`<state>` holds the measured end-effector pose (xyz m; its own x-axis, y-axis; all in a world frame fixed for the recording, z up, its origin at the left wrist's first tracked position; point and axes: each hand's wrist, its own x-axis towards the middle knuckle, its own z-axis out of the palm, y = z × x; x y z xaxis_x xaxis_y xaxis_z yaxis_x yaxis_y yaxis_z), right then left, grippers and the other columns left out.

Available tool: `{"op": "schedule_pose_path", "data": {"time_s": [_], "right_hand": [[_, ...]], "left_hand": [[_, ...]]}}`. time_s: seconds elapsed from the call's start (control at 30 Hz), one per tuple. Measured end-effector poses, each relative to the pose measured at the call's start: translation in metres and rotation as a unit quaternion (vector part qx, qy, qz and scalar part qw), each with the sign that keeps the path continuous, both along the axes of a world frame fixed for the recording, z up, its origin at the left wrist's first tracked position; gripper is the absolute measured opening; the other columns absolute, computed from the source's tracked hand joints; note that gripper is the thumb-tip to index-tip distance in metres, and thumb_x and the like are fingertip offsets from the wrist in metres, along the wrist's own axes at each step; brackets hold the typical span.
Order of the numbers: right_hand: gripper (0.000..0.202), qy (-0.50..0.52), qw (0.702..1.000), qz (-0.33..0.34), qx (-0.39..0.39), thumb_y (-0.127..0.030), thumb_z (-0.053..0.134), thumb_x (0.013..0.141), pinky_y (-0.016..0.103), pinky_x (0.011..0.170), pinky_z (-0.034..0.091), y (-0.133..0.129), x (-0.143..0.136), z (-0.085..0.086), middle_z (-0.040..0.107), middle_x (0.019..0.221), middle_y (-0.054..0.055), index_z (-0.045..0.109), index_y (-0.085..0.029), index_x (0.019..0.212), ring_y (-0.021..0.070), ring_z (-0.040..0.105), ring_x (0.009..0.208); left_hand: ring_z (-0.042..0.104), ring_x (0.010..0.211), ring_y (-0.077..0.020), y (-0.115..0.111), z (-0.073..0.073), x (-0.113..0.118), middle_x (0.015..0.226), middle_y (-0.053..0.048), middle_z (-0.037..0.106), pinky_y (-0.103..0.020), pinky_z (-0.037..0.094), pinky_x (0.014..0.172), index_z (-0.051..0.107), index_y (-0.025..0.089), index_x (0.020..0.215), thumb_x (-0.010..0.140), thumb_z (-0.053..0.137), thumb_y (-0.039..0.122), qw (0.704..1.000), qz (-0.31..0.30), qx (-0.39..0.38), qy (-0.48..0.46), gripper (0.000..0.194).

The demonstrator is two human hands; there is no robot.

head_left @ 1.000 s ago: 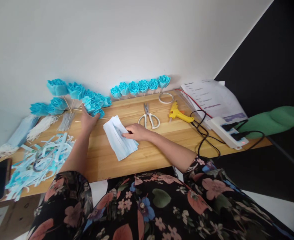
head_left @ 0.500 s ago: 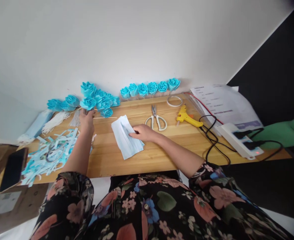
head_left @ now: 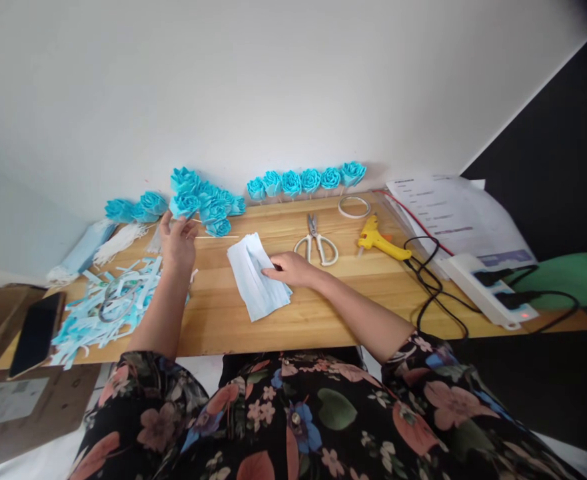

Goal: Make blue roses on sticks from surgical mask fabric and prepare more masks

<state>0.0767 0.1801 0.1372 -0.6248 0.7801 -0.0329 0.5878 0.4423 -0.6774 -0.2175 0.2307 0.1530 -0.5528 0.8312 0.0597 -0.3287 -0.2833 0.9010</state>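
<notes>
My left hand [head_left: 178,241] is at the near side of a heap of blue artificial flowers [head_left: 215,212], its fingers apart just below one bloom [head_left: 184,203]. Whether a fingertip still touches that bloom's stem I cannot tell. My right hand [head_left: 293,269] pinches the right edge of a light blue, pleated face mask [head_left: 256,283], which lies on the table with its layers slightly fanned. A thin stick [head_left: 217,237] lies between the flower heap and the mask. White-handled scissors [head_left: 315,241] rest, blades away from me, right of the mask.
Several blue flowers [head_left: 291,183] stand along the wall. A tape roll [head_left: 354,207], yellow glue gun [head_left: 380,241], power strip [head_left: 488,290] and papers [head_left: 453,220] are rightward. Leftward are cut strips [head_left: 106,310], white cords [head_left: 119,241], stacked masks [head_left: 83,248] and a phone [head_left: 36,333].
The view has shifted slightly, so everything sits a little farther right. My left hand's fingers have spread beneath the bloom. My right hand keeps its pinch on the mask.
</notes>
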Motion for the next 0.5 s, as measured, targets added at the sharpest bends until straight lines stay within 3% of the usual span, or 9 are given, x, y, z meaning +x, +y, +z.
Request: {"op": "schedule_pose_path", "data": {"time_s": [0.13,0.37,0.5], "right_hand": [[0.040,0.002,1.000,0.004,0.003,-0.037,0.060,0.091,0.028,0.060,0.020,0.000,0.000,0.000,0.045,0.061,-0.003,0.038,-0.020,0.062,0.0104,0.042,0.061],[0.039,0.011,1.000,0.002,-0.001,-0.037,0.060,0.091,0.027,0.060,0.021,0.000,0.001,0.000,0.046,0.061,-0.003,0.038,-0.020,0.062,0.0105,0.042,0.061],[0.040,0.018,1.000,-0.002,-0.004,-0.036,0.060,0.090,0.027,0.060,0.022,-0.001,0.000,0.002,0.046,0.060,-0.003,0.038,-0.020,0.061,0.0105,0.042,0.061]], "left_hand": [[0.067,0.079,-0.0138,0.005,0.003,-0.011,0.089,0.001,0.064,-0.025,0.052,0.073,0.048,0.030,0.119,0.076,0.066,0.023,1.000,0.006,0.020,-0.002,0.047],[0.069,0.077,-0.0149,0.024,-0.006,-0.018,0.083,0.003,0.064,-0.030,0.055,0.081,0.051,0.028,0.114,0.065,0.066,0.005,1.000,-0.005,-0.014,0.005,0.056],[0.069,0.073,-0.0174,0.033,-0.010,-0.020,0.078,0.000,0.067,-0.033,0.058,0.078,0.061,0.024,0.104,0.065,0.069,0.005,0.996,-0.081,-0.042,0.007,0.044]]}}
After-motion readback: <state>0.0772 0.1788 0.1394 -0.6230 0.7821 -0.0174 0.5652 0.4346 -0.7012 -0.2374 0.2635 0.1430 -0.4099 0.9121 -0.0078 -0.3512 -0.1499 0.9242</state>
